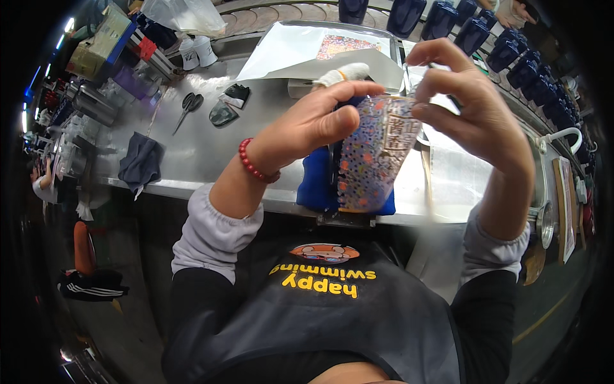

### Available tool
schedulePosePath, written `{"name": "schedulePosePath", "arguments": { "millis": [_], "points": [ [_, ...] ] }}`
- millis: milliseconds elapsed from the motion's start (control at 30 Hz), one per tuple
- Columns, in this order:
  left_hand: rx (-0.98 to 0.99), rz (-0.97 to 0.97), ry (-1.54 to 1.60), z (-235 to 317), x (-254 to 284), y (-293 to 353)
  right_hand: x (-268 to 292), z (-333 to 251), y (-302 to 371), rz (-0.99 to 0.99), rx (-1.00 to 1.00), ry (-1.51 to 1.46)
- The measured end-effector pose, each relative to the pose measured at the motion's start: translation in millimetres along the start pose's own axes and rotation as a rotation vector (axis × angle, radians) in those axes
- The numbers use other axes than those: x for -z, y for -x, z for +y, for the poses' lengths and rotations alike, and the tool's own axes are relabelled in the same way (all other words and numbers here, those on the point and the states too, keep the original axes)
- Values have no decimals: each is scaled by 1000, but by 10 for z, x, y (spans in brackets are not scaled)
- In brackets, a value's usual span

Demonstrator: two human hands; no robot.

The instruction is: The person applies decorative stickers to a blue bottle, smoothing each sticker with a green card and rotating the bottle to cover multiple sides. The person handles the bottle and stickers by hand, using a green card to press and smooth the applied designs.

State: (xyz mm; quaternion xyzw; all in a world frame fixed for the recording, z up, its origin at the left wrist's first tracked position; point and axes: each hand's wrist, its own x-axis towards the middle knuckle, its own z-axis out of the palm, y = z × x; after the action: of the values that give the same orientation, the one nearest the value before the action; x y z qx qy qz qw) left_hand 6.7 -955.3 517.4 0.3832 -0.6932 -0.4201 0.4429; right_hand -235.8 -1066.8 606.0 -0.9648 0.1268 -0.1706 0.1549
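A speckled, multicoloured decal sheet (371, 157) with characters near its right edge hangs upright in front of me, narrower at the bottom. Behind its upper left edge a bit of dark blue shows; most of that thing is hidden. My right hand (470, 102) pinches the sheet's upper right corner between thumb and a finger, with the other fingers curled above. At the upper left edge, my left hand (313, 121) lies with fingers stretched out and thumb apart, close against the sheet. A blue cloth (314, 182) is spread beneath, at the table's near edge.
On the metal table (192, 150) lie scissors (187, 112), dark patterned pieces (229, 105), a grey cloth (141, 160) and a white cloth bundle (342, 73). A tray (281, 38) holds paper and another speckled sheet (345, 46). Dark blue bottles (441, 19) line the far right conveyor.
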Motion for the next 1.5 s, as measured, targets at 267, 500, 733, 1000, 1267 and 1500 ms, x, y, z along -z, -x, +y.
{"name": "schedulePosePath", "arguments": {
  "millis": [267, 500, 733, 1000, 1267, 1500],
  "points": [
    [66, 198, -141, -17, -67, -25, -326, 169, 73, 90, 33, -38],
    [-221, 267, -674, 478, -223, 118, -83, -126, 245, 26, 31, -72],
    [-70, 295, -520, 424, -111, 165, -67, -40, 258, 29, -34, -305],
    [181, 442, -132, -573, 23, -93, -946, 638, 92, 145, -282, -409],
    [293, 433, 206, -797, 75, -110, -1006, 663, -19, 123, -438, -601],
    [270, 482, 268, -969, 68, -115, -1184, 869, 60, 134, -459, -904]
  ]
}}
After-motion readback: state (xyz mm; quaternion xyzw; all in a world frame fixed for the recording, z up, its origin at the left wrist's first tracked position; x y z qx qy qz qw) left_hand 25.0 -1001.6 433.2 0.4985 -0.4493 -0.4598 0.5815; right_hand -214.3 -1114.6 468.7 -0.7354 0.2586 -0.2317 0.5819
